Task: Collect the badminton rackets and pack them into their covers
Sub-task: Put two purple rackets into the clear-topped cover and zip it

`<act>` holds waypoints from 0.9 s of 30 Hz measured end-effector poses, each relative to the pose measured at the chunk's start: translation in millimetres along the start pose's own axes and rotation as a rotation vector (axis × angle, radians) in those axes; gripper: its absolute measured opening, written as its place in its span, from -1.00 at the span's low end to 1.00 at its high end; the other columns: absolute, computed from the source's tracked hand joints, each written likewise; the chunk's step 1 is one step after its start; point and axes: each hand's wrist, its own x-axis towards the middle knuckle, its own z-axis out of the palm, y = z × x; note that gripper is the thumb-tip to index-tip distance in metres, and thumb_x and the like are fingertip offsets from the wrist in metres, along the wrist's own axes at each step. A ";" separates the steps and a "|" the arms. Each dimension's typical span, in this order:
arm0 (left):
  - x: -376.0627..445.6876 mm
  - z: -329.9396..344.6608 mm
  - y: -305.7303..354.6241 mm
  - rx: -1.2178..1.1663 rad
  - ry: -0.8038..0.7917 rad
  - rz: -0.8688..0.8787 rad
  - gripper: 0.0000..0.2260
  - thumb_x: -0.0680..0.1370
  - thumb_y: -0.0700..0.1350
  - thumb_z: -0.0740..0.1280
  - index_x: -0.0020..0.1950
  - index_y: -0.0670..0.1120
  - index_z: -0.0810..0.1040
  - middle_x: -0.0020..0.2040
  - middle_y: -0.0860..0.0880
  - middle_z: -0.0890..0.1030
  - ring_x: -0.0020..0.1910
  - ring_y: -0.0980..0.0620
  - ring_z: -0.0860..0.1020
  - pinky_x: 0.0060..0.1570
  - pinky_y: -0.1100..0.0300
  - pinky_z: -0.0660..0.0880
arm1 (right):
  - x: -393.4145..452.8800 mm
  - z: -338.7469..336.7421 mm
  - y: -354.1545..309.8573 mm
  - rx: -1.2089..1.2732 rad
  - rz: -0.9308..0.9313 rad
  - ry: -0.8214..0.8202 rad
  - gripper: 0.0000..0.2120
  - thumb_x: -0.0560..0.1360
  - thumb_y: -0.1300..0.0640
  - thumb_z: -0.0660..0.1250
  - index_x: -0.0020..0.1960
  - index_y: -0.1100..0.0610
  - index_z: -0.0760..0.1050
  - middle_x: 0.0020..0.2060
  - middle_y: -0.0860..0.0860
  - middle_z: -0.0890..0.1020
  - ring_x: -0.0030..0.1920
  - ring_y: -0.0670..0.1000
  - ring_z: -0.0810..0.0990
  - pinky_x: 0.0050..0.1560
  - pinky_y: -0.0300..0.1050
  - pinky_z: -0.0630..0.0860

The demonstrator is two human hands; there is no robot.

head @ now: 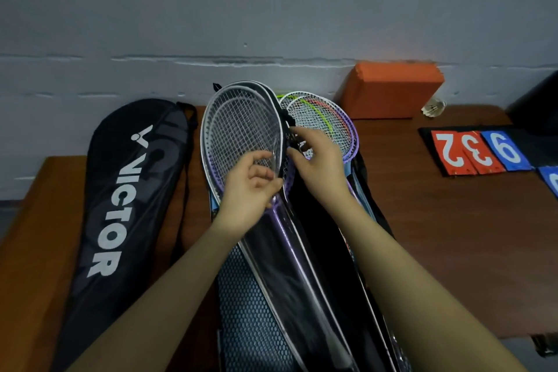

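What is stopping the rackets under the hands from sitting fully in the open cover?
Nothing visible blocks them. The two rackets already lie in the open cover, heads inside its rim. The left hand grips the cover's edge by the frames; the right hand pinches at the zipper, not yet closed.

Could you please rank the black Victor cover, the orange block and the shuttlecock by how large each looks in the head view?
Largest to smallest:
1. black Victor cover
2. orange block
3. shuttlecock
The block and shuttlecock lie farther from the camera, but the gaps are wide enough to rank.
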 end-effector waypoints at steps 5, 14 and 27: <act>-7.7 -7.1 -2.9 -0.020 0.017 0.001 -0.64 0.43 -0.34 0.39 0.11 0.01 0.44 -0.22 -0.06 0.53 -0.36 0.14 0.52 -0.48 0.29 0.48 | 0.6 -1.3 -5.0 -0.135 -0.161 0.068 -0.78 0.42 0.07 0.28 -0.05 0.14 0.64 -0.23 0.04 0.65 -0.23 0.12 0.61 -0.12 0.06 0.46; 1.6 -1.3 -16.4 -0.069 0.124 -0.032 -0.70 0.42 -0.34 0.40 0.05 -0.03 0.49 -0.26 -0.04 0.56 -0.33 0.08 0.54 -0.44 0.35 0.44 | -27.3 -13.1 6.6 -0.347 -0.408 -0.044 -0.78 0.46 0.08 0.22 -0.14 0.12 0.63 -0.28 -0.01 0.63 -0.24 0.07 0.59 -0.19 -0.07 0.22; 29.1 10.4 -20.4 0.231 0.120 0.139 -0.53 0.47 -0.29 0.35 0.33 0.01 0.36 -0.17 0.02 0.49 -0.23 0.14 0.50 -0.15 0.27 0.49 | -85.4 -36.3 30.3 -0.199 -0.266 -0.161 -0.94 0.42 0.19 0.38 -0.13 0.14 0.62 -0.26 -0.01 0.63 -0.22 0.07 0.60 -0.24 0.04 0.52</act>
